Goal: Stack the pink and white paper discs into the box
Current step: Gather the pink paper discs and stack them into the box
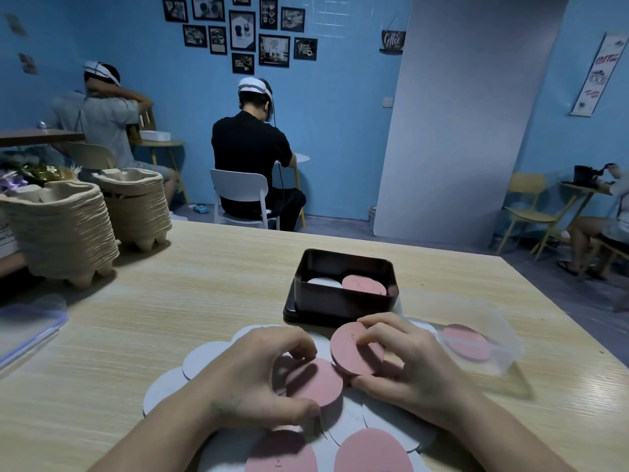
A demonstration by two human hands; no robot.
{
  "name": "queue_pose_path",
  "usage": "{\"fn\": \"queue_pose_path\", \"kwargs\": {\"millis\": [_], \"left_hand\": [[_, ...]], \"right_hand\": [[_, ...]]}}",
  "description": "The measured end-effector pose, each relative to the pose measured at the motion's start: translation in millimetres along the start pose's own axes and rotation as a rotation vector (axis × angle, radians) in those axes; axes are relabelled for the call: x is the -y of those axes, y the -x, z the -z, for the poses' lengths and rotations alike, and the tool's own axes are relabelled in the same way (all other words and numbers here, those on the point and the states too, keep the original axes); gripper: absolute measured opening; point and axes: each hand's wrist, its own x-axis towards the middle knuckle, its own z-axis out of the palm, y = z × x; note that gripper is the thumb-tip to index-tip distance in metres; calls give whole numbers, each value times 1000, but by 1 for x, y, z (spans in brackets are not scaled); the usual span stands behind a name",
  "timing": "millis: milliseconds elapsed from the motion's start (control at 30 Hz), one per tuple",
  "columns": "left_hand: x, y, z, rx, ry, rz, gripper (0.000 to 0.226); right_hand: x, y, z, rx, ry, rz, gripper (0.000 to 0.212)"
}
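**Discs gathered in both hands before loading the box**

Person seated at the desk (pixel 204 267), seen from beside them. The left hand (pixel 252 373) grips a flat pink stack (pixel 315 381), its fingers (pixel 303 345) curled over the far edge and the thumb against the near edge. The right hand (pixel 405 362) holds a tilted pink stack (pixel 354 350), pinched between curled fingertips on top and the thumb below. The two stacks touch edge to edge just in front of the black box (pixel 343 301).

Inside the box lie a white pile (pixel 325 282) on the left and a pink pile (pixel 364 284) on the right. Loose white discs (pixel 204 356) fan out on the desk beneath both hands, and loose pink discs (pixel 372 451) lie at the near edge. One more pink disc (pixel 466 342) sits under a clear plastic lid (pixel 493 338) to the right.

Step in hand, as judged: collecting and squaring pink discs, with the task well short of done. The next move likely calls for merging the two stacks, or carrying one forward, then lowering it level onto the pink pile. The box wall is tall, so the stack must clear the rim first. A loose hold could let the thin discs fan apart.
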Motion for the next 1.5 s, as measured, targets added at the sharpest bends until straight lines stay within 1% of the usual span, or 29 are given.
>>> {"fn": "queue_pose_path", "kwargs": {"millis": [100, 200, 267, 433, 533, 600, 700, 800, 967, 1067, 1233, 1367, 1500], "left_hand": [[1, 2, 4, -66, 50, -30, 37], [0, 1, 3, -165, 16, -78, 39], [-1, -2, 0, -194, -21, -108, 41], [0, -6, -8, -209, -109, -141, 42], [-1, -7, -10, -220, -136, -150, 42], [-2, -9, -12, -228, -151, -170, 42], [-4, -11, -16, -250, -164, -213, 37], [-3, -12, -19, -252, -157, -223, 36], [6, -7, -17, -232, -123, -171, 41], [10, -8, -17, -270, -87, -181, 40], [7, -11, -24, -305, -80, -230, 35], [7, -12, -24, -287, -71, -206, 36], [8, -13, -26, -275, -50, -193, 38]], "right_hand": [[-2, 0, -3, 22, -45, -43, 36], [-5, 0, -5, 46, -34, -48, 35], [-2, -1, -4, 58, -18, -25, 35], [6, -4, -4, 63, -6, 74, 45], [8, -4, -5, 80, -1, 105, 46], [9, -4, -8, 103, 11, 118, 44], [11, -5, -9, 126, 21, 135, 32], [15, -5, -7, 109, 14, 148, 28], [11, -3, -7, 44, 7, 143, 32], [9, -3, -6, 11, -11, 141, 34], [8, -5, -8, 7, -21, 140, 31], [9, -5, -8, -5, -30, 155, 36], [8, -6, -9, 7, -35, 146, 34]]}}
